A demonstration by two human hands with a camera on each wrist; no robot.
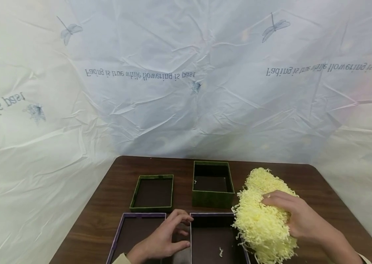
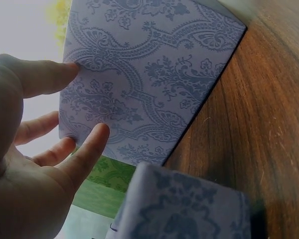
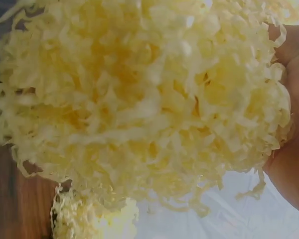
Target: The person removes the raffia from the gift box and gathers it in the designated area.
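Note:
My right hand (image 1: 299, 214) grips a big clump of pale yellow shredded paper (image 1: 261, 220), lifted over the right side of a purple-rimmed box (image 1: 210, 234). In the right wrist view the shredded paper (image 3: 149, 99) fills most of the picture and hides the fingertips. My left hand (image 1: 169, 236) touches the box's left wall with loosely bent fingers. The left wrist view shows that patterned outer wall (image 2: 134, 74) beside the left hand (image 2: 35, 134). One small paper shred (image 1: 221, 252) lies on the box's dark floor.
A shallow purple-edged tray or lid (image 1: 136, 231) lies left of the box, partly beneath the left forearm. Behind stand a deep green box (image 1: 213, 198) and a shallow green lid (image 1: 151, 209). More yellow shred (image 3: 92, 214) shows low in the right wrist view. White printed sheeting (image 1: 186, 110) surrounds the brown table (image 1: 93, 220).

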